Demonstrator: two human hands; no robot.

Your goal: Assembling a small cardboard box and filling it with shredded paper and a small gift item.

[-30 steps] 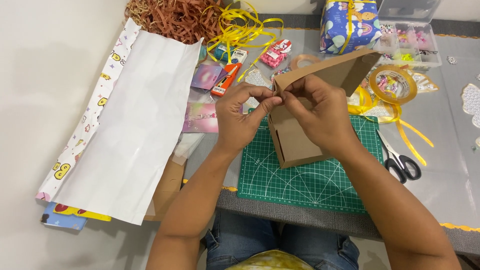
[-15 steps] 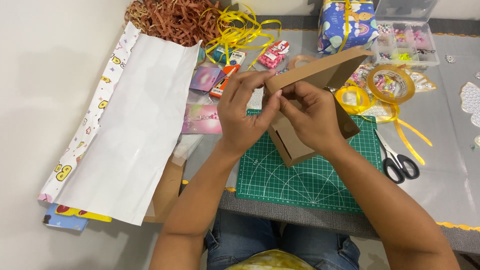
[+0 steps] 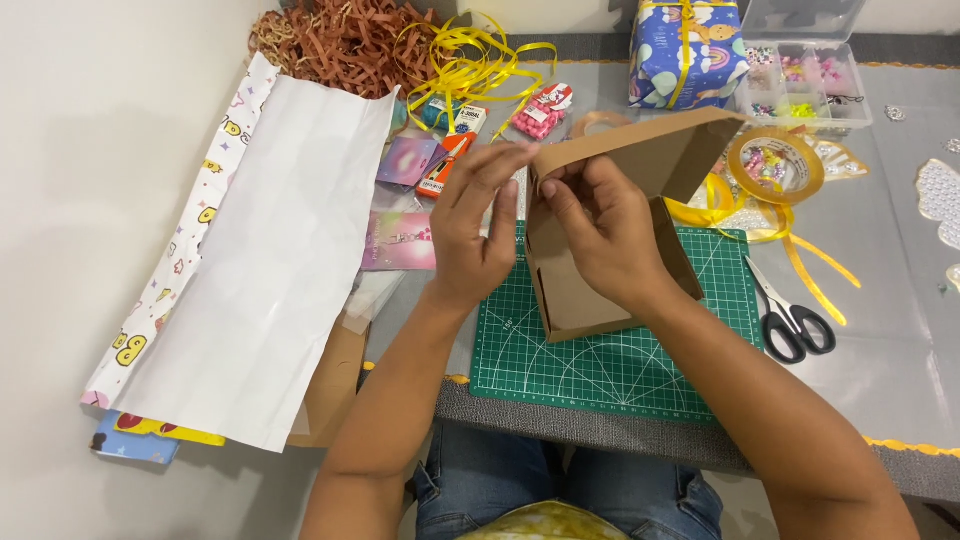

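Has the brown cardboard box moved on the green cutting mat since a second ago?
Yes. The cardboard box has turned and shifted slightly left on the green cutting mat, its lid still raised.

Both hands [image 3: 540, 225] grip a brown cardboard box [image 3: 640, 160] over green cutting mat [image 3: 600, 365]

Matt brown cardboard box [image 3: 590, 290], matt green rubbery cutting mat [image 3: 610, 365], glossy yellow ribbon [image 3: 470, 60].
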